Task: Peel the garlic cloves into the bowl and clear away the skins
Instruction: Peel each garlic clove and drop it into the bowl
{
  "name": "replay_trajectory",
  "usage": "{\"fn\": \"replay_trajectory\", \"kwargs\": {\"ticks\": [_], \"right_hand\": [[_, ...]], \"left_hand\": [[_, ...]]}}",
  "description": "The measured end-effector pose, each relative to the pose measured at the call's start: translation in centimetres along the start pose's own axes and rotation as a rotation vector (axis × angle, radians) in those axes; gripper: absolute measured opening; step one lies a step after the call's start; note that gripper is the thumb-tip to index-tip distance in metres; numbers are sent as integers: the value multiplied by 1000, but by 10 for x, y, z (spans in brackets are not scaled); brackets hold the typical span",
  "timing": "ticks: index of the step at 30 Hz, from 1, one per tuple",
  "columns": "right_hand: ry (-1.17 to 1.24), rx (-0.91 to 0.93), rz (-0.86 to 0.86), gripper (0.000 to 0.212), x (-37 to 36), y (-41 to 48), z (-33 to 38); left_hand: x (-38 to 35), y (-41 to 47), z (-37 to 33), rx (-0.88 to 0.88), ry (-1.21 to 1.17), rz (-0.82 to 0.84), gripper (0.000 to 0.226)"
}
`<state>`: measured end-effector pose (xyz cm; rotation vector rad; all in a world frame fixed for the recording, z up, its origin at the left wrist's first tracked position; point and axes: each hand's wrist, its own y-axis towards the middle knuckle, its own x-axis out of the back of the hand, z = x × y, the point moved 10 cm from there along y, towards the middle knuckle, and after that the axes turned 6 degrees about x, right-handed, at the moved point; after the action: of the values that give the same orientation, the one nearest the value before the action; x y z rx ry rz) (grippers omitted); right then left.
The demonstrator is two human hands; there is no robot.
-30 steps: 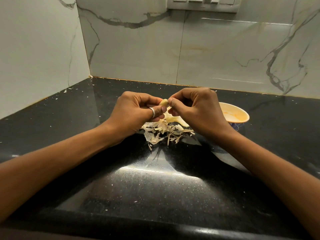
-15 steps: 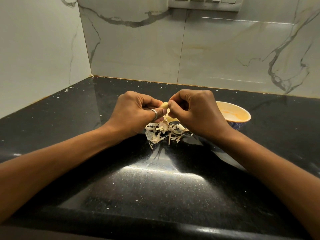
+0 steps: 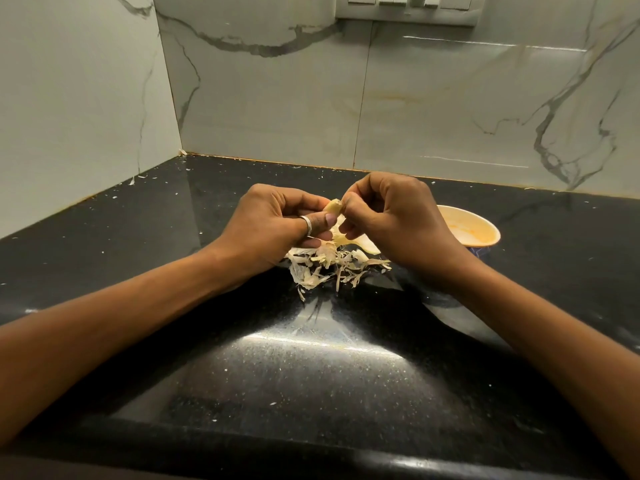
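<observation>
A pale garlic clove [image 3: 334,206] is held above the black counter between both hands. My left hand [image 3: 273,226], with a ring on the thumb, grips the clove from the left. My right hand [image 3: 391,216] pinches a strip of skin [image 3: 337,237] that hangs from the clove's right side. Below the hands lies a heap of dry garlic skins [image 3: 327,268]. An orange-lined bowl [image 3: 474,232] stands just right of my right hand, partly hidden behind it; its contents cannot be made out.
The black counter [image 3: 311,368] carries small skin flecks. Marble walls close the back and left side, meeting in a corner [image 3: 181,152]. A switch panel [image 3: 408,8] sits high on the back wall. The counter's front edge runs along the bottom.
Both hands have stayed in place over the heap. My right hand's fingers have shifted on the clove and a strip of skin now hangs down from it.
</observation>
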<state>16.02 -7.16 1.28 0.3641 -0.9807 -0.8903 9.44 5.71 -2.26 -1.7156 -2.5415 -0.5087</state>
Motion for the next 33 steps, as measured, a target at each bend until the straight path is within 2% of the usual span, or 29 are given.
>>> {"fn": "replay_trajectory", "kwargs": {"ticks": [5, 13, 29, 33], "right_hand": [[60, -40, 7, 15, -1, 1, -3], [-11, -32, 21, 15, -1, 0, 0], [-90, -14, 79, 10, -8, -2, 2], [-125, -15, 112, 10, -11, -4, 0]], "left_hand": [[-2, -2, -1, 21, -85, 16, 23], [-3, 2, 9, 117, -198, 61, 21], [-4, 8, 15, 182, -412, 99, 31], [-1, 11, 15, 185, -461, 73, 41]]}}
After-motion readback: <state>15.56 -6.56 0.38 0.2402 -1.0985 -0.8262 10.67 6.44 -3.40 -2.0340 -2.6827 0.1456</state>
